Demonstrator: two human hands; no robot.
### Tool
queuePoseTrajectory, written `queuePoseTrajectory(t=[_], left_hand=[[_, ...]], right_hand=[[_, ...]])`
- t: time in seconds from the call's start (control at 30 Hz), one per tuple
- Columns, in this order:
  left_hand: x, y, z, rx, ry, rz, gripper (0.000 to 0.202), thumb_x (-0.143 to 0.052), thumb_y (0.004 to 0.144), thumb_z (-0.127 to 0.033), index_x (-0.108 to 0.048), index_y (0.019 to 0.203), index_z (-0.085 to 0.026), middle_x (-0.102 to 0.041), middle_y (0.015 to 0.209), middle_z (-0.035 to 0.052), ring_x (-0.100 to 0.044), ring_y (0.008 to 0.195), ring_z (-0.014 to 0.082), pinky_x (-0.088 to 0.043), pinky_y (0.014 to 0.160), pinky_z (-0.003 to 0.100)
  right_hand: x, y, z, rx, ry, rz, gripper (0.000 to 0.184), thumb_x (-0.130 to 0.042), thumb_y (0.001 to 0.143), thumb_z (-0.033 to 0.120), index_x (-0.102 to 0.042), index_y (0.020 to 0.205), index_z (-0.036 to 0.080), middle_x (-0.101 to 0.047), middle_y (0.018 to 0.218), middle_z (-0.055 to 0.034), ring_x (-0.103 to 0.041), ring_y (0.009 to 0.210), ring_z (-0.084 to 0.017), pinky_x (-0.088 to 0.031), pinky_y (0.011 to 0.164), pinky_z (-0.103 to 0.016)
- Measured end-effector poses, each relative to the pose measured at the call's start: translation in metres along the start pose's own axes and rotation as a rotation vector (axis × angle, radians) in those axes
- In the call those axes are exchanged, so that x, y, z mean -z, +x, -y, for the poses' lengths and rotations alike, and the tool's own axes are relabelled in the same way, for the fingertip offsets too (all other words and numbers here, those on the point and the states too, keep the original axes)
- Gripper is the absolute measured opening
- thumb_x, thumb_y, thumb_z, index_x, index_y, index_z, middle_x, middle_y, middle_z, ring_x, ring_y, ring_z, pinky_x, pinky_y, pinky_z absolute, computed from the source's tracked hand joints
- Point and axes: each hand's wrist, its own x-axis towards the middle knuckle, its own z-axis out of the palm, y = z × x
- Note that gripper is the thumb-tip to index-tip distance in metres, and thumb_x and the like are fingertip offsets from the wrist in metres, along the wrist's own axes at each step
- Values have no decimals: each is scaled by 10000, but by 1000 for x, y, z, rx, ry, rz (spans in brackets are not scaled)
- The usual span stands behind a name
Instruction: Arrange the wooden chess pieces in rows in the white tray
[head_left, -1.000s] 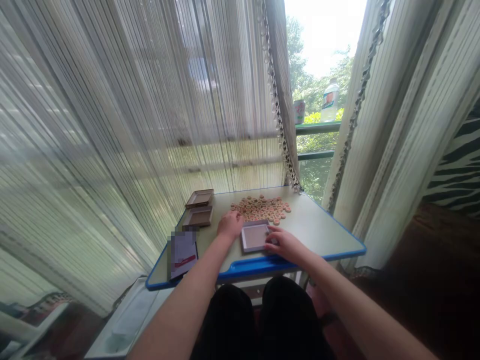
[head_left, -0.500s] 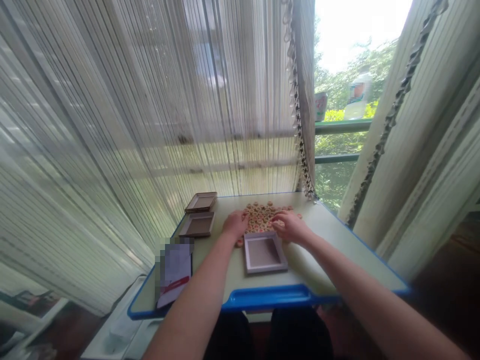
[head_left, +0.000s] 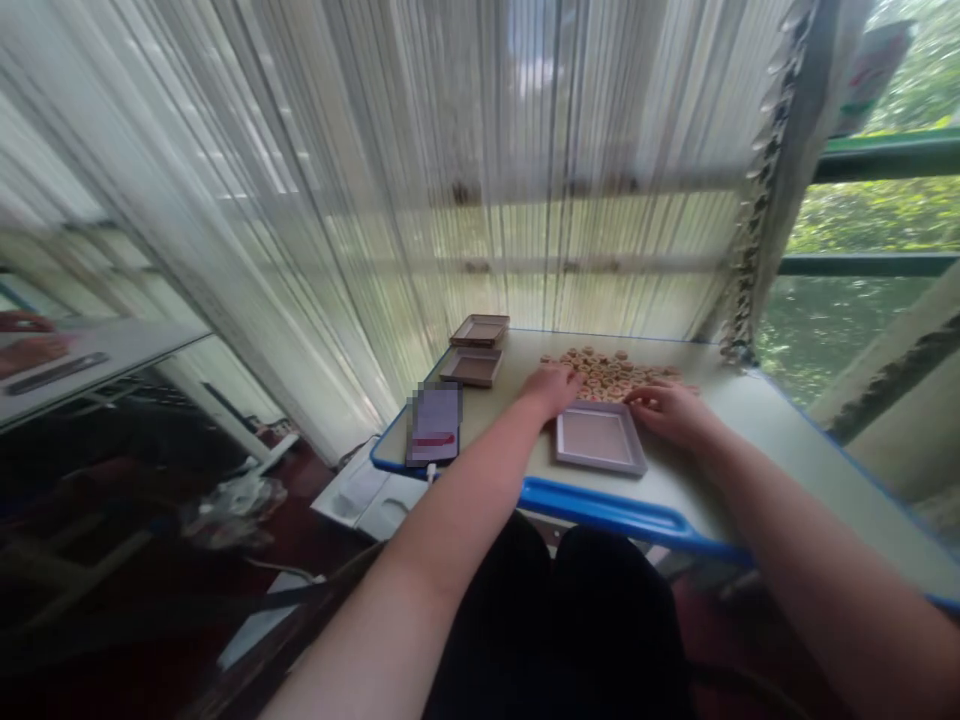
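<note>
On the pale table lies a heap of small round wooden game pieces [head_left: 611, 375] with coloured marks too blurred to read. My left hand [head_left: 553, 388] rests at the left edge of the heap, its fingers loosely bent against the nearest pieces. At the right front edge is my right hand [head_left: 671, 412], with its fingers curved toward the heap and slightly apart. Nothing can be made out in either hand. Between my forearms, in front of the heap, sits a shallow square box tray [head_left: 600, 438] with nothing in it. The right fingertips are close to its far right corner.
Two more shallow boxes, a nearer one [head_left: 472, 367] and a farther one [head_left: 480, 328], stand at the back left. A phone [head_left: 435, 420] with a white cable lies at the left edge. A blue trough [head_left: 607, 507] lines the front. Another person's hand [head_left: 34, 350] is at a table far left.
The view has swung left and down, so the table sits farther right and higher. My right hand has drawn nearer the tray's far right corner. My left hand stays by the heap.
</note>
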Motion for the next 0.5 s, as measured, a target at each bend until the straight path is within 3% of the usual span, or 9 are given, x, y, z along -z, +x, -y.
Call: queuePoseTrajectory(t=[0.23, 0.5], left_hand=[[-7, -6, 9, 35, -5, 56, 492, -260, 885, -480, -627, 1027, -184, -617, 1095, 102, -525, 1060, 226, -430, 881, 337], [-5, -6, 9, -5, 6, -31, 488, -259, 884, -461, -655, 920, -179, -643, 997, 104, -552, 988, 224, -448, 851, 342]], right_hand=[[-20, 2, -21, 1, 29, -55, 260, -559, 708, 403, -698, 840, 227, -625, 775, -102, -561, 705, -235, -426, 639, -356], [-15, 2, -9, 15, -33, -56, 258, -517, 731, 414, -694, 803, 240, -627, 794, -74, -575, 757, -232, -438, 688, -358]])
